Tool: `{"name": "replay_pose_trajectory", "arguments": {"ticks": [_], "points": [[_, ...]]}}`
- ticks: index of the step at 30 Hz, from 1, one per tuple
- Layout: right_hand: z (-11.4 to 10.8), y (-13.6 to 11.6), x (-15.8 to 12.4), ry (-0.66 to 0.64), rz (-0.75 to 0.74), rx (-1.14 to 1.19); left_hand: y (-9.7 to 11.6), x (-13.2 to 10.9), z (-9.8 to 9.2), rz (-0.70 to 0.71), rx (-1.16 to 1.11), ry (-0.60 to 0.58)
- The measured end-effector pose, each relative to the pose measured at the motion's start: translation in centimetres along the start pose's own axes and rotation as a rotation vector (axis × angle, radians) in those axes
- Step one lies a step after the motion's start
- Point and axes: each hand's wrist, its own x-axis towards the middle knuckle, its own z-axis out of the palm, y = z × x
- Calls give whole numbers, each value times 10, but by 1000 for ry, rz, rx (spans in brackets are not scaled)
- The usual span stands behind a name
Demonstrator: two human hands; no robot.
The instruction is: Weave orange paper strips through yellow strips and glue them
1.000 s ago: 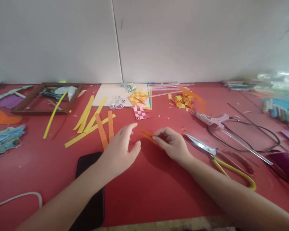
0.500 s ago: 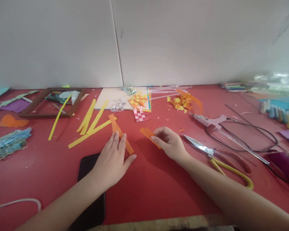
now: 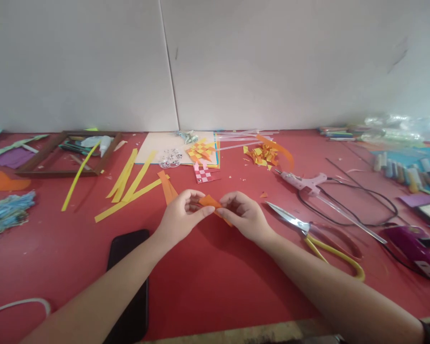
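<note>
An orange paper strip [image 3: 210,201] is pinched between both hands above the middle of the red table. My left hand [image 3: 182,212] grips its left end between thumb and fingers. At its right side, my right hand [image 3: 245,213] also has thumb and fingertips closed on the paper. Just behind my left hand lie other orange strips [image 3: 167,187], partly hidden by it. Several yellow paper strips [image 3: 129,186] are spread to the left. Beyond the hands sits a pink-and-white checkered woven paper fish [image 3: 202,173], near an orange-and-yellow woven piece [image 3: 200,151].
Scissors [image 3: 303,227] with red and yellow handles lie right of my right hand, near a pink glue gun [image 3: 304,181] and its cord. A black phone [image 3: 129,286] rests under my left forearm. Orange and yellow scraps [image 3: 261,154] are piled behind. A brown frame [image 3: 60,172] stands left.
My left hand has lifted off the orange strips on the table and come right to take hold of the strip in my right hand. The view has shifted slightly.
</note>
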Motion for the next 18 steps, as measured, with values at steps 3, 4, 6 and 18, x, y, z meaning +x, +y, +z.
{"name": "replay_pose_trajectory", "arguments": {"ticks": [3,4,6,18], "points": [[1,0,0,-27,-5,-24,-7,1,-1,-33,-138,-49],[1,0,0,-37,-4,-33,-8,0,-1,-26,-159,-58],[1,0,1,-53,5,-52,-9,-1,-3,3,-162,-66],[-4,-3,1,-40,-16,81,-11,2,-9,52,-219,86]]}}
